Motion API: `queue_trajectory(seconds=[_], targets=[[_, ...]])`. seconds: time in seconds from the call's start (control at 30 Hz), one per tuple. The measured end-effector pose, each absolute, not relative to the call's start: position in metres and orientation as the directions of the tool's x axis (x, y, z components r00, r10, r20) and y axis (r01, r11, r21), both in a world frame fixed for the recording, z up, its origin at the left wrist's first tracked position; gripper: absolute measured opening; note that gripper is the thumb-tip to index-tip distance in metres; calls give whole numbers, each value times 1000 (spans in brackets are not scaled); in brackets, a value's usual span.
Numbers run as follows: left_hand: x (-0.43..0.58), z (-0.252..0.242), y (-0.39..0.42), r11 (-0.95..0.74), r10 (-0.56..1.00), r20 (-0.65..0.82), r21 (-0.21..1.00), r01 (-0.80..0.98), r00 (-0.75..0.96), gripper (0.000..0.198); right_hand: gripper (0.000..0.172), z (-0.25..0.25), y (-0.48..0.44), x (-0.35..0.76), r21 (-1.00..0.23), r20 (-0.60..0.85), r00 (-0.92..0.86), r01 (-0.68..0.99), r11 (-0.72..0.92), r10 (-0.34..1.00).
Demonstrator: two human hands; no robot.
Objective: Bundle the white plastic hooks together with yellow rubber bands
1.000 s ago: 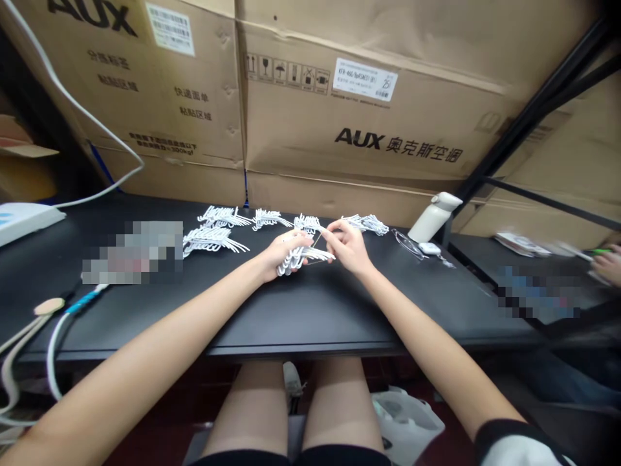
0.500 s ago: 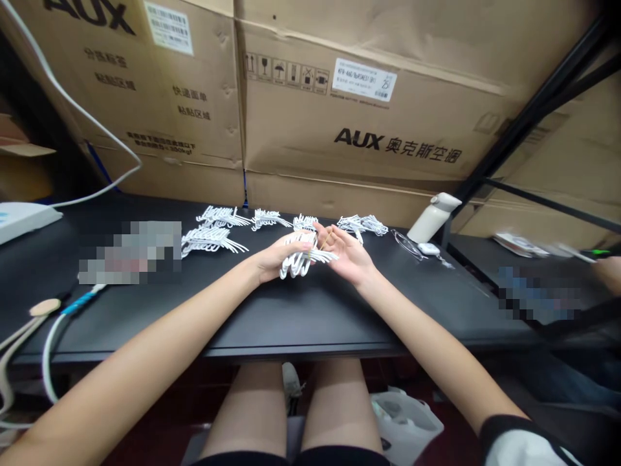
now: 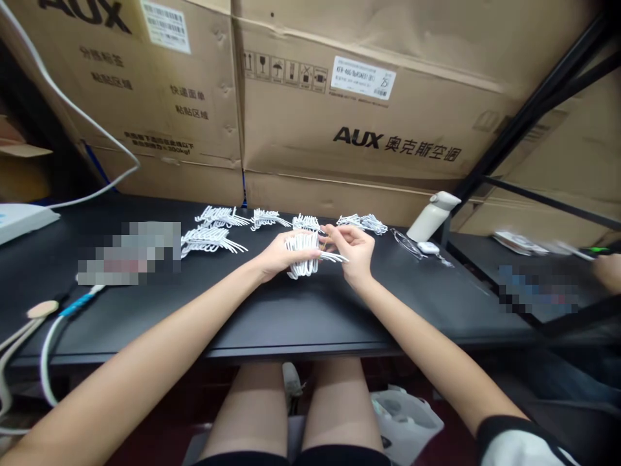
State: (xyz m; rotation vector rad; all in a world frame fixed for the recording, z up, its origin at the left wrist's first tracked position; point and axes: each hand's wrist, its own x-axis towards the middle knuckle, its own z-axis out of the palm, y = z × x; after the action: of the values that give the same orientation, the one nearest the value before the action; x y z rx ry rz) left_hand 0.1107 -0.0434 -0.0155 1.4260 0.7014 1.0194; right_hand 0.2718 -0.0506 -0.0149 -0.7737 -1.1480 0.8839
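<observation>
My left hand [image 3: 280,255] is closed around a bundle of white hooks [image 3: 303,255], their curved ends hanging down and their thin straight ends pointing right. My right hand [image 3: 355,251] is close beside them on the right, its fingers curled together. A thin yellowish rubber band [image 3: 324,246] shows between the bundle and the right fingers, which appear to pinch it. How far it loops around the hooks is hidden. Behind the hands, more bundles of white hooks [image 3: 209,240] lie along the black table [image 3: 301,317].
A white bottle [image 3: 433,217] stands at the back right, with glasses [image 3: 406,244] and a small white case [image 3: 428,248] near it. Large cardboard boxes [image 3: 291,129] rise behind the table. At the far right, another person's hand [image 3: 607,270] shows.
My right hand has gone from spread fingers with the rubber band stretched over them to a curled pinch. The hook bundle has turned slightly and moved a little right.
</observation>
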Motion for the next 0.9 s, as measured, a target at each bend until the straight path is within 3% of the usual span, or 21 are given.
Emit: queue_trajectory(seconds=[0.13, 0.27, 0.43, 0.6, 0.77, 0.9], targets=[[110, -15, -43, -433, 855, 349, 887, 158, 384, 48, 46, -8, -40, 278, -949, 147, 55, -275, 156, 988], [107, -22, -39, -618, 777, 490, 711, 336, 395, 45, 39, -5, -38, 281, -961, 38, -92, -275, 11, 995], [105, -32, -34, -598, 797, 467, 701, 388, 384, 52, 45, -10, -45, 279, -976, 209, -270, -122, 182, 940], [106, -33, -36, -558, 817, 408, 738, 380, 407, 60, 57, -16, -46, 280, -863, 399, -352, 167, 476, 847], [109, -30, -41, -560, 803, 381, 746, 362, 458, 81, 52, -17, -41, 283, -911, 292, -297, 201, 359, 909], [108, -35, -41, -556, 806, 361, 732, 393, 469, 89, 48, -17, -42, 284, -851, 365, -342, 255, 459, 866]])
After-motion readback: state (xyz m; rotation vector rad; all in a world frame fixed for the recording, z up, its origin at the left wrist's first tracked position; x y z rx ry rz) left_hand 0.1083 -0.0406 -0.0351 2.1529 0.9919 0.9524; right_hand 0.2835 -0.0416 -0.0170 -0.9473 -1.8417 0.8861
